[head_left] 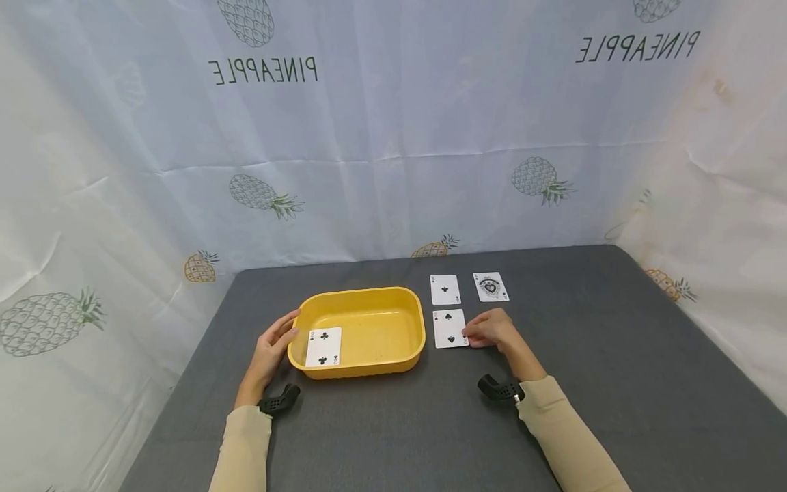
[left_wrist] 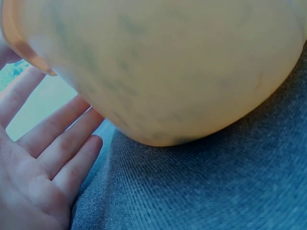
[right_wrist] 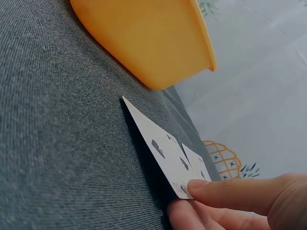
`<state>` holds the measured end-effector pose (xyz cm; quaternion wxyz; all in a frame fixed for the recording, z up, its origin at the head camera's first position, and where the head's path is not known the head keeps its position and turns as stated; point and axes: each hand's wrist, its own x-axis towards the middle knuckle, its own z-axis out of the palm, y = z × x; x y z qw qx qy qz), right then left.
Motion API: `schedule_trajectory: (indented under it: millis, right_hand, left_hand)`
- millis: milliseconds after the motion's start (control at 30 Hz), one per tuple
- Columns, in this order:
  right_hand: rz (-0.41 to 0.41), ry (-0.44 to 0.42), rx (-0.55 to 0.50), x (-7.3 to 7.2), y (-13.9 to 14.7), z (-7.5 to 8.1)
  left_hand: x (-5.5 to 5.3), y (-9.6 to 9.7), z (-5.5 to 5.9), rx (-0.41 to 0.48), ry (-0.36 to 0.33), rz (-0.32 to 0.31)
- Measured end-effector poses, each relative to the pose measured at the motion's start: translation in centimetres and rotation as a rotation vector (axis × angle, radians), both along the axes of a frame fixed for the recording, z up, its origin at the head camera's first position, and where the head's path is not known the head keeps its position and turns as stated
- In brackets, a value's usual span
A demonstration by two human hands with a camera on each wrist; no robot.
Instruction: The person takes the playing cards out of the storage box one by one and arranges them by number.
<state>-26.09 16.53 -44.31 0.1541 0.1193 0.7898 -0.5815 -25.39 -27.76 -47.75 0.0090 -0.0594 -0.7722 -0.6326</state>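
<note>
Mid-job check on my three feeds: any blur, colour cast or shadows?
Head: clear, the white rectangular spade-marked card readable; left wrist: bluish cast, the yellow rounded plastic tub washed-out and blurred; right wrist: sharper, with a dark shadow under that card.

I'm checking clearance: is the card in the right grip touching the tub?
Apart: the right wrist view shows grey cloth between the card and the tub.
</note>
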Motion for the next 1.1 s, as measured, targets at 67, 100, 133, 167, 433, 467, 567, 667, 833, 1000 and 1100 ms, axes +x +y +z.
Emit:
schedule_trajectory:
  millis: [67, 100, 133, 167, 433, 467, 567, 667, 833, 1000, 1100]
  right_hand:
    - [-0.003, 0.004, 0.002, 0.0, 0.1, 0.0]
    - [-0.008, 0.003, 0.003, -0.1, 0.2, 0.0]
    - [-0.002, 0.006, 0.004, -0.1, 0.2, 0.0]
    - [-0.003, 0.006, 0.001, -0.2, 0.3, 0.0]
    - [0.061, 0.015, -0.141, -0.2, -0.1, 0.7]
    - [0.079, 0.018, -0.161, -0.1, -0.3, 0.9]
    - [0.142, 0.039, -0.166, 0.4, -1.1, 1.5]
    - [0.226, 0.09, -0.14, 1.0, -1.8, 2.3]
    - [0.329, 0.128, -0.185, 1.5, -3.5, 3.6]
    - [0.295, 0.059, -0.249, 1.2, -6.2, 4.7]
    - [0.274, 0.031, -0.262, 1.1, -7.7, 5.2]
  left_hand:
    - [0.0, 0.1, 0.0, -0.009, -0.003, 0.002]
    - [0.0, 0.1, 0.0, -0.011, -0.003, 0.002]
    - [0.0, 0.1, 0.0, -0.011, 0.0, 0.001]
    - [0.0, 0.1, -0.1, -0.008, 0.003, 0.001]
    - [0.1, -0.1, -0.1, 0.0, 0.005, 0.013]
    - [0.1, -0.1, -0.1, 0.002, 0.008, 0.011]
    - [0.2, -0.2, -0.1, 0.012, 0.011, 0.002]
    - [0.3, -0.2, -0.1, 0.02, 0.008, 0.0]
    - [0.2, -0.1, -0.1, 0.01, 0.002, 0.009]
    - [0.1, 0.0, 0.0, 0.001, 0.005, 0.012]
    - [0.0, 0.0, -0.1, 0.002, 0.005, 0.007]
